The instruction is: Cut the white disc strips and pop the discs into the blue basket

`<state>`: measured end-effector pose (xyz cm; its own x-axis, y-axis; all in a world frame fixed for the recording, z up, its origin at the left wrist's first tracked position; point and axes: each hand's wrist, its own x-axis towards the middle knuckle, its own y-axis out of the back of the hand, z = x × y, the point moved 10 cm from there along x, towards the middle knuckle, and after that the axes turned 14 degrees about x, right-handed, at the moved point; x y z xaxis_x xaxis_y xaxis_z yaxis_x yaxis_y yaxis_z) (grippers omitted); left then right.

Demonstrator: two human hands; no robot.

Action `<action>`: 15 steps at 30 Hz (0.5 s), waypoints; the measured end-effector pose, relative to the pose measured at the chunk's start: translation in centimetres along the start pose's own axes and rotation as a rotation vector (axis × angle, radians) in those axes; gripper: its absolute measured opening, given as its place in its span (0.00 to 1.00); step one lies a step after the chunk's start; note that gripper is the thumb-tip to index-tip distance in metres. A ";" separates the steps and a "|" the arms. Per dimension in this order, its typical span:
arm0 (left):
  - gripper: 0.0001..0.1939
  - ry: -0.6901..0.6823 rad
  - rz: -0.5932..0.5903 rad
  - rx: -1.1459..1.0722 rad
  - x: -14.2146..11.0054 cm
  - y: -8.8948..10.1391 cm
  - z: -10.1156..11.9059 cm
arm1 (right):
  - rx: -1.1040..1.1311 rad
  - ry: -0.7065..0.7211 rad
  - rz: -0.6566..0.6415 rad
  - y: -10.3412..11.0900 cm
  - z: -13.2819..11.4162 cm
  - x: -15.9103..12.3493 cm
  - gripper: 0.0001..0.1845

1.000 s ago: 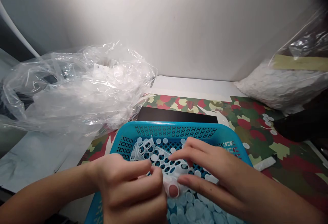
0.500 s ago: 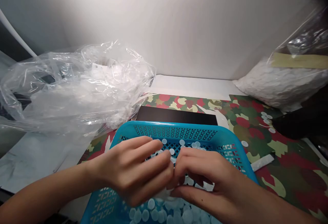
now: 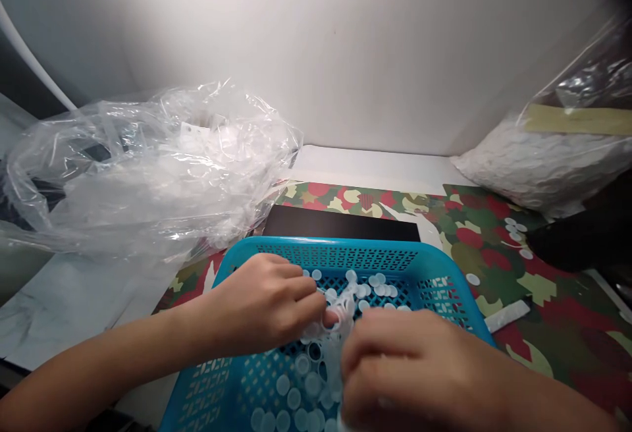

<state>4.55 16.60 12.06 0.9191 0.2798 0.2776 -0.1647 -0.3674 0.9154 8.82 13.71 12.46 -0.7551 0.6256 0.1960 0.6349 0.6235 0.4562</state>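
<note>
My left hand [image 3: 276, 303] is closed over the basket, gripping a translucent plastic piece with rings [image 3: 343, 307]; a fingertip shows by one ring. My right hand [image 3: 409, 369], blurred and nearer to me, has its fingers curled beside the lower end of the whitish plastic. What its fingertips hold is hidden. Below both hands, many small round translucent discs [image 3: 312, 384] lie in the blue plastic basket [image 3: 340, 242], some in a row along its far end.
A big clear plastic bag [image 3: 162, 182] lies at the left. On the right stands a clear bag full of white pieces [image 3: 548, 162]. Behind the basket is a flat black strip [image 3: 340, 222]. Several loose discs [image 3: 513, 229] and a whitish strip [image 3: 507, 316] rest on the camouflage-patterned cover [image 3: 543, 300].
My hands, together half a second ago, have come apart; the right moved down and toward me. The ringed plastic piece now shows between them, along with more discs.
</note>
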 end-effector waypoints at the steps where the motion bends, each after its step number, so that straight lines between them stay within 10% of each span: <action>1: 0.23 0.001 0.008 -0.035 0.0 0.1 0.1 | 0.008 -0.043 0.040 0.3 0.5 0.1 0.09; 7: 0.21 0.169 -0.033 -0.247 -0.4 0.1 -0.4 | 0.038 -0.008 0.212 1.1 1.4 0.3 0.11; 15: 0.18 0.283 -0.138 -0.407 -0.9 -1.2 -0.8 | -0.129 0.122 0.113 -0.1 -0.3 0.0 0.13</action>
<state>3.64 17.45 10.97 0.8183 0.5514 0.1625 -0.2265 0.0493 0.9728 8.72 13.52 12.73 -0.6996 0.6218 0.3521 0.6964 0.4828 0.5310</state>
